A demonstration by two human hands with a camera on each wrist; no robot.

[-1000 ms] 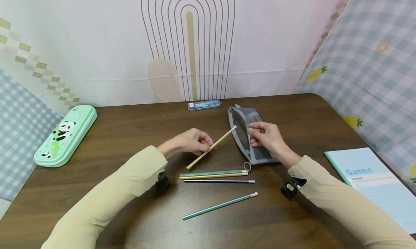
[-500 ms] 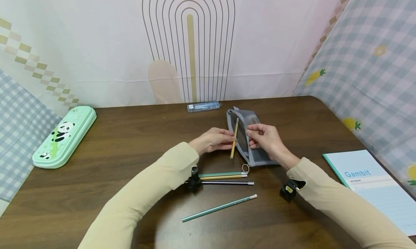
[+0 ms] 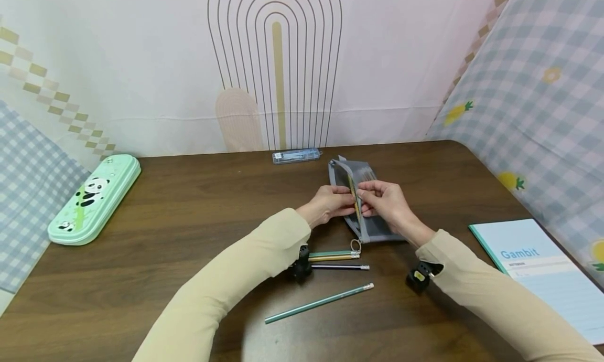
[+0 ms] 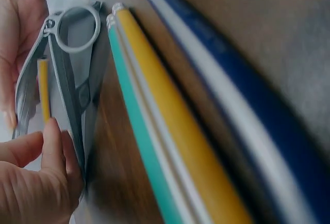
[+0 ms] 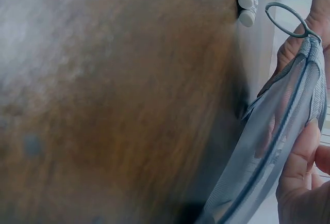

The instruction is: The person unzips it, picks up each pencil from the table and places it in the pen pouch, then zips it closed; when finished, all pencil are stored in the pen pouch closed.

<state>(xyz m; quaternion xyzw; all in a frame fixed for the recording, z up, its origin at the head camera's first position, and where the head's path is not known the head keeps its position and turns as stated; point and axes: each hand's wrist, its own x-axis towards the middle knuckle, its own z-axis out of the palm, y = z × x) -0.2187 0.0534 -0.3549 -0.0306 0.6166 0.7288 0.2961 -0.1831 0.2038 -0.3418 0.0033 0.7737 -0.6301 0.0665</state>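
Observation:
My left hand (image 3: 330, 203) pinches a yellow pencil (image 4: 44, 87) at the mouth of a grey mesh zip pouch (image 3: 384, 229). The pencil lies along the opening, partly inside, with its lower part hidden by fingers in the left wrist view. With thumb and fingertips, my right hand (image 3: 388, 202) grips the pouch's near-right edge and holds the mouth apart. A metal ring (image 3: 356, 245) hangs from the zip end. Below the hands lie a green pencil (image 3: 334, 254), another yellow pencil (image 3: 336, 257) and a dark blue pencil (image 3: 342, 267), partly covered by the left wrist camera. A teal pencil (image 3: 318, 303) lies nearer.
A mint panda pencil case (image 3: 94, 199) stands on the table's left side. At the back edge is a small clear blue box (image 3: 296, 156). A notebook (image 3: 542, 273) lies at the right, beside the right forearm. Patterned cloth hangs behind the table.
My left hand has moved right to the pouch, turning the yellow pencil from slanted to nearly in line with the opening and bringing it into the mouth. The right hand keeps its hold.

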